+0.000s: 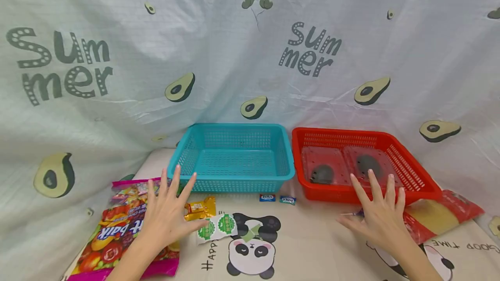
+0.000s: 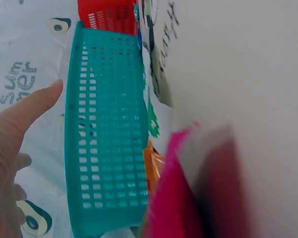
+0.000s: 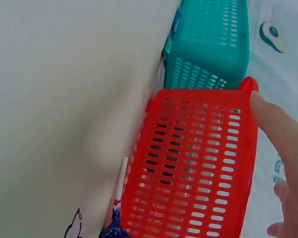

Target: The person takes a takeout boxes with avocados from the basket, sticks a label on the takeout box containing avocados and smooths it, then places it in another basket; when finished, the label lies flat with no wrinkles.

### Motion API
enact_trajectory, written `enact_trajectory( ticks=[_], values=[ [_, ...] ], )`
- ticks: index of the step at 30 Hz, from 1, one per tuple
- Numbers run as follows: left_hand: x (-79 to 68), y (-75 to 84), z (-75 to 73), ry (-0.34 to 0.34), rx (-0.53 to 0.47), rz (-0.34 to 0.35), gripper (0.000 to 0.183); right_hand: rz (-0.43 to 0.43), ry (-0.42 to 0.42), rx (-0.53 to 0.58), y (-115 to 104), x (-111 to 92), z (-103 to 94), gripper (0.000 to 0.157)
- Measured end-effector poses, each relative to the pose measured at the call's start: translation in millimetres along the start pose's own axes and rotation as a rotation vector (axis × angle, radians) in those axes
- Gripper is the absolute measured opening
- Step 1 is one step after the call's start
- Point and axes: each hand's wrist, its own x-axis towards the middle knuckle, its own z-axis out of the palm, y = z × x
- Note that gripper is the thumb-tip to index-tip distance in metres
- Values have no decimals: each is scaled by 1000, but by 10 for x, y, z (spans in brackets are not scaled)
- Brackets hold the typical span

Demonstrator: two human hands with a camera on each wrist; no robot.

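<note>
My left hand is held up with its fingers spread and nothing in it, above a large fruit-candy bag with a pink edge. An orange-yellow packet and white packets with green round prints lie just right of it. My right hand is likewise spread and holds nothing, in front of the red basket. Partly behind it lies a red-and-yellow bag. A thin white stick with a dark blue wrapped end, like a lollipop, shows beside the red basket in the right wrist view.
A teal basket stands left of the red one, with nothing seen inside. Clear plastic boxes with dark grey contents lie in the red basket. Two small wrapped candies lie before the teal basket. A printed curtain hangs behind.
</note>
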Motion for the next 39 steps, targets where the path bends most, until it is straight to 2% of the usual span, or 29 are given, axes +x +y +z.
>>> enact_trajectory(
  ticks=[3, 6, 13, 16, 21, 24, 27, 29, 32, 34, 37, 39],
  values=[
    [106, 106, -20, 28, -39, 30, 108, -37, 20, 10, -20, 39, 21, 111],
    [277, 282, -40, 45, -134, 63, 97, -64, 19, 40, -32, 101, 34, 110],
    [857, 855, 4, 23, -384, 153, 62, -68, -54, 167, 1, 385, 54, 95],
    [1110, 1153, 73, -59, -498, 188, 50, -70, -86, 221, 39, 550, 53, 87],
    [1460, 1649, 214, -244, -753, 221, 42, -54, -175, 336, 150, 838, 112, 72],
    [1612, 1928, 297, -360, -932, 154, 41, -24, -233, 367, 228, 971, 174, 63],
    [1751, 2149, 390, -472, -1090, -7, 41, 0, -277, 341, 280, 1083, 233, 57],
    [1834, 2271, 446, -522, -1145, -138, 43, 23, -306, 316, 297, 1129, 264, 55],
    [1925, 2420, 522, -565, -1130, -256, 50, 83, -362, 287, 291, 1164, 282, 55],
    [1967, 2512, 543, -590, -1045, -290, 58, 121, -408, 276, 287, 1176, 280, 56],
    [2011, 2638, 540, -632, -819, -254, 65, 147, -459, 257, 295, 1194, 272, 56],
    [2032, 2704, 531, -642, -679, -207, 63, 153, -475, 249, 313, 1209, 276, 54]
  ],
)
